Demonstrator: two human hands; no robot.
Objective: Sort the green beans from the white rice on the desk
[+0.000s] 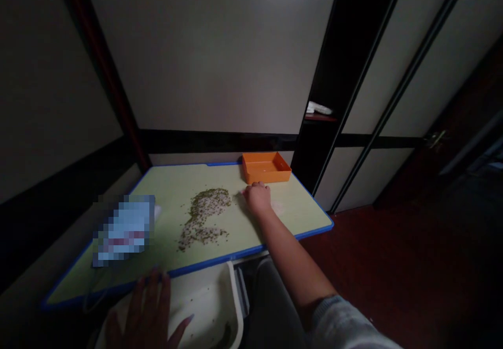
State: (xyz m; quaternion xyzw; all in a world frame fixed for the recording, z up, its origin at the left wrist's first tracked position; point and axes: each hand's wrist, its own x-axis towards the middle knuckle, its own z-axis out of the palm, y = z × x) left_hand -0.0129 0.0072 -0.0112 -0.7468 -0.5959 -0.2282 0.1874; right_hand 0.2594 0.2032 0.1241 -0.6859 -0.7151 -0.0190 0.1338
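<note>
My right hand [258, 197] reaches out over the pale green tabletop [168, 181]. Its fingers are curled and bunched together, resting on the surface just right of a spread pile of small green and pale grains [204, 215]. What the fingers pinch is too small to make out. An orange tray [266, 167] stands just beyond the hand at the table's far edge. My left hand [147, 312] lies flat with fingers spread on a white container [212, 302] held below the table's near edge; a few grains sit in its bottom.
The table has a blue rim [314, 228]. A blurred-out flat object [123, 228] lies on the left part of the tabletop. Wardrobe panels with dark frames stand behind, with a shelf niche [319, 110]. Dark red floor lies to the right.
</note>
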